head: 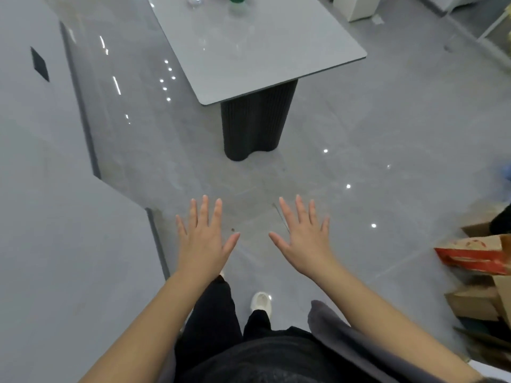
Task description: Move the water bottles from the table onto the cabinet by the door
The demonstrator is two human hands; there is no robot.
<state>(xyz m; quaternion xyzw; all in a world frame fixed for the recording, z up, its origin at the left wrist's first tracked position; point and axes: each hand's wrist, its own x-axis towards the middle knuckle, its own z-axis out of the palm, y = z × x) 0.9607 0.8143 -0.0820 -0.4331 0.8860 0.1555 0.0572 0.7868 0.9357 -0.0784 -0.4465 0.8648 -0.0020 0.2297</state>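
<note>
A grey table (276, 56) on a dark ribbed pedestal stands ahead of me. At its far end, cut off by the top edge, I see the base of a clear water bottle (195, 0) and a bottle with a green label (236, 0). My left hand (204, 239) and my right hand (304, 239) are held out in front of me over the floor, palms down, fingers spread and straight, holding nothing. Both hands are well short of the table.
A grey wall (41, 189) with a dark baseboard runs along my left. Cardboard boxes, one red and white (475, 257), are stacked at the right edge. White furniture (359, 6) stands at the back right. Glossy grey floor tiles (359, 134) lie between me and the table.
</note>
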